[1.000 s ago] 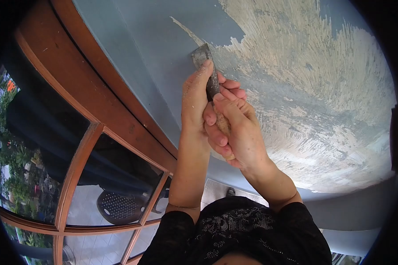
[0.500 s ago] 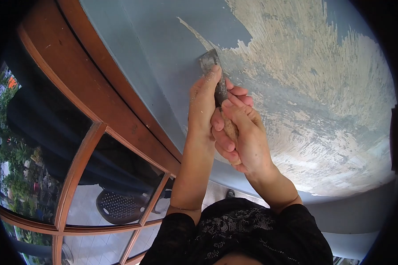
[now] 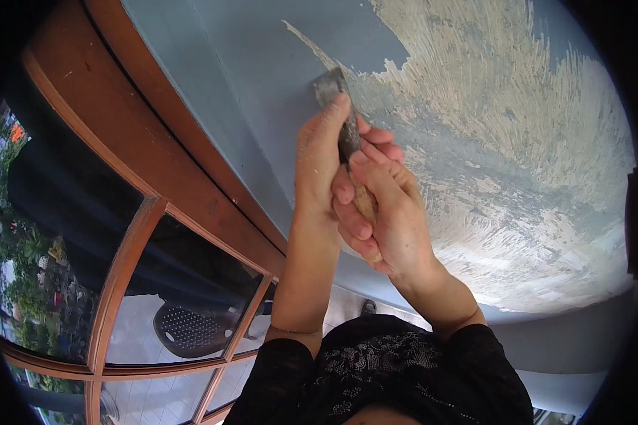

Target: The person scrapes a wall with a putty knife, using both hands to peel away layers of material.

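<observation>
Both of my hands are closed around a scraper [image 3: 349,140] with a wide metal blade and a worn wooden handle. My left hand [image 3: 319,145] grips it near the blade, its thumb pressed along the metal. Lower down, my right hand [image 3: 398,205] wraps the handle, with its fingers curled in. The blade's edge meets the blue-grey painted wall [image 3: 262,78], beside a narrow strip of scraped paint. To the right spreads a large pale, rough patch [image 3: 475,92] where the paint is gone. Pale dust sticks to my left hand and wrist.
A brown wooden frame [image 3: 131,106] with glass panes runs along the left, close to my left arm. The glass shows plants and a dark perforated chair [image 3: 191,331]. At the right edge is a dark object [image 3: 632,223] against the wall.
Both hands and the scraper have shifted slightly up and to the left along the wall. Their grip on the tool looks the same.
</observation>
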Available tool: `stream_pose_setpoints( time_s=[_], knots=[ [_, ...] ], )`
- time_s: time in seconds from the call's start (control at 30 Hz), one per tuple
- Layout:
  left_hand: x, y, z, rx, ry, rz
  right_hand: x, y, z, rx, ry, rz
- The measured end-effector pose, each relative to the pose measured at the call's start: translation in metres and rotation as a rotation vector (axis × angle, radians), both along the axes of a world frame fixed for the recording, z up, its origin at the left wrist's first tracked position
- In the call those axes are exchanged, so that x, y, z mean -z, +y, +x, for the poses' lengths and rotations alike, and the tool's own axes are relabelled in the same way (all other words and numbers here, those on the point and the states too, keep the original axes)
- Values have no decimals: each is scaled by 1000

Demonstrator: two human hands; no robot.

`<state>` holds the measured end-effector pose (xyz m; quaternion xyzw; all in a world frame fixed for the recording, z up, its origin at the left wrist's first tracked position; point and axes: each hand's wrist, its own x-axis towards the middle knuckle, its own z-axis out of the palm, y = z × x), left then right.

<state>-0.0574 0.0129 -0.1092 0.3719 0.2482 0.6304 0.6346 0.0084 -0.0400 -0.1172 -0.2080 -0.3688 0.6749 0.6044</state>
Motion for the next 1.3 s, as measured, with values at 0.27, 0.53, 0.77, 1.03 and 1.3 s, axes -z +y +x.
stream_pose_setpoints(
  time_s=[0.27, 0.53, 0.77, 1.03, 1.3],
  knots=[
    [-3, -6, 0, 40, 81, -1, 7, -2, 1, 13, 84, 26],
    [-6, -2, -1, -3, 29, 21, -6, -2, 5, -66, 11, 21],
    [-10, 5, -2, -35, -24, 14, -17, 3, -1, 32, -89, -4],
    [-5, -2, -4, 51, 19, 7, -3, -2, -1, 3, 19, 1],
    [-8, -6, -4, -6, -10, 24, -6, -2, -7, 13, -22, 55]
  ],
)
